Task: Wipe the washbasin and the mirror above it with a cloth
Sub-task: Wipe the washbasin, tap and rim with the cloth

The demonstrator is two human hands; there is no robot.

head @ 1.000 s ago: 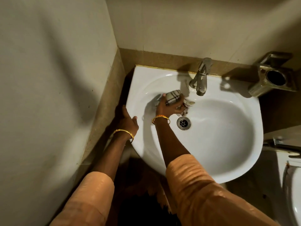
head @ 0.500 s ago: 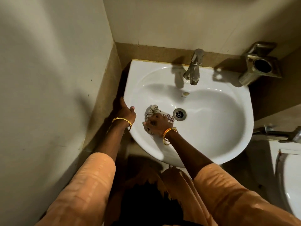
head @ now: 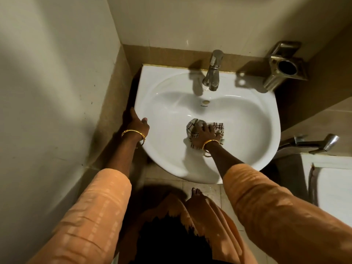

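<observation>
Washbasin [head: 247, 121], checked cloth [head: 218, 126] in bowl, right hand [head: 204, 133] pressing it

The white washbasin [head: 247, 119] in the middle is smooth, hard and very shiny, with bright spots of light. The crumpled white cloth with dark checks [head: 218, 127] inside it looks soft and matt. The silver metal tap [head: 212, 73] at the top shines. The square metal holder [head: 283, 67], upper right, looks duller. The orange sleeves [head: 266, 206] at the bottom are soft woven cloth.
</observation>
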